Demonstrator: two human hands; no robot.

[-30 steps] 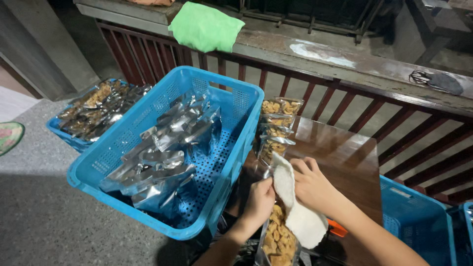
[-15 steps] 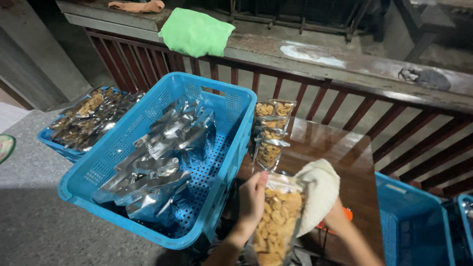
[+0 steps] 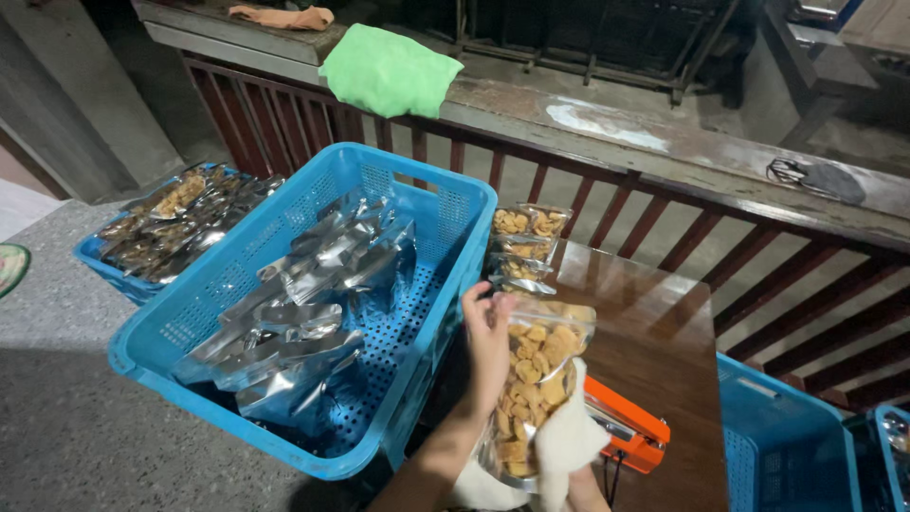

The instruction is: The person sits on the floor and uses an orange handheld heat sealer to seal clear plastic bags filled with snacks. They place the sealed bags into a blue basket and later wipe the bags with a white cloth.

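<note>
Dim porch, wooden railing [image 3: 664, 204], brown table [image 3: 654, 351]. Three blue crates: one [image 3: 417, 332] at table's left edge. Left hand [image 3: 488, 346] fingers curled round snack bag [image 3: 531, 389]; right hand [image 3: 588, 493] hidden under cloth [image 3: 569, 441], fingers unclear.

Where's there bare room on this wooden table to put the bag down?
Bare wood lies on the table right of the stacked snack bags, beyond the orange sealer. Its near left, by the blue crate and held bag, is crowded.
</note>
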